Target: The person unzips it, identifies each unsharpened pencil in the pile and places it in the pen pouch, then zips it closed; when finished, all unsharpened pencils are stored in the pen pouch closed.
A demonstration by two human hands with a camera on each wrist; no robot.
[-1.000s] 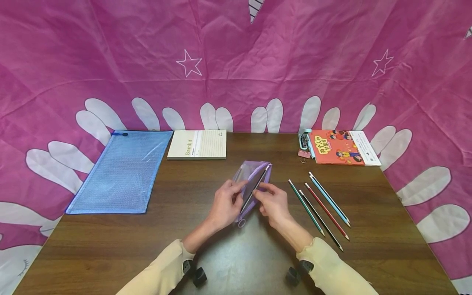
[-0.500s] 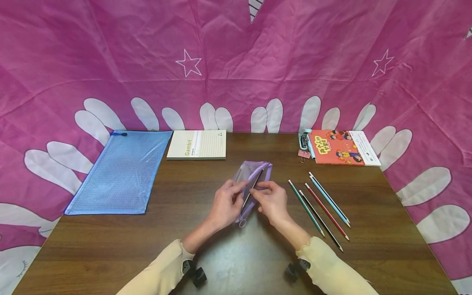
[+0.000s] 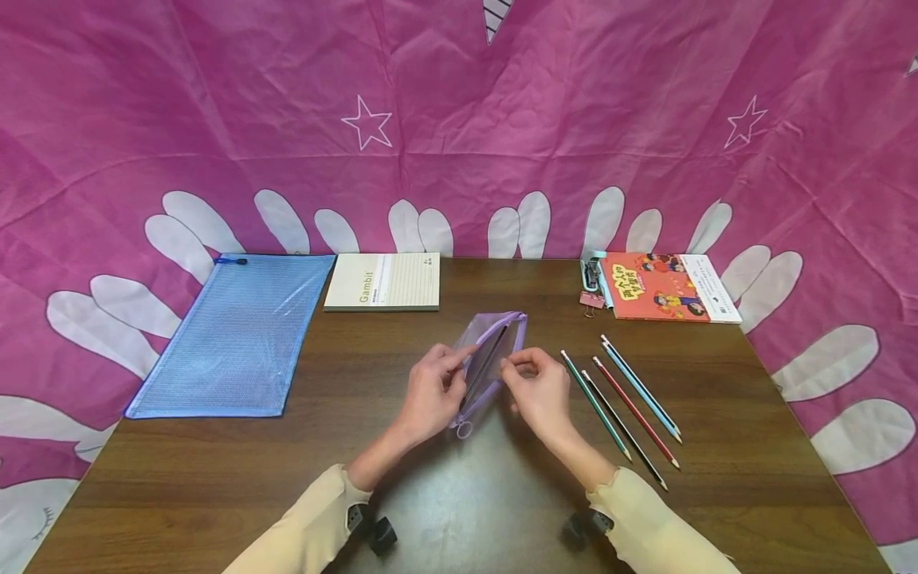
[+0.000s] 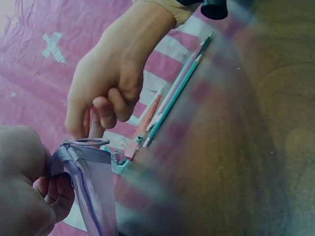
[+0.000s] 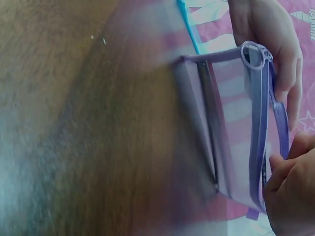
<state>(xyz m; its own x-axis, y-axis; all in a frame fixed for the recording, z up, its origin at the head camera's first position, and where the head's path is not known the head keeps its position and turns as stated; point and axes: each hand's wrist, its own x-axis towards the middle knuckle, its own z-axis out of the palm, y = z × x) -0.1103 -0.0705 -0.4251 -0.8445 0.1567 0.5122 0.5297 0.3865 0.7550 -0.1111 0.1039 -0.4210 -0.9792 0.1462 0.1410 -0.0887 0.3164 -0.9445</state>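
Holding pouch [image 3: 490, 351] mouth apart: left hand [image 3: 430, 392] pinches near lip, right hand [image 3: 539, 389] pinches far lip, pencil inside. Four pencils [image 3: 622, 402] lie right of right hand. Risk: lip slipping, mouth collapsing, pencil sliding onto tabletop [image 3: 215, 478].

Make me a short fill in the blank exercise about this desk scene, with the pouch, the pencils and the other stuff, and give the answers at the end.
1. Both hands hold open a ____ zip pouch.
2. To the right of the right hand, ____ pencils lie on the table.
3. The cover of the notepad reads ____.
4. The large mesh pouch at the table's left is ____.

Answers: purple; four; Gambit; blue
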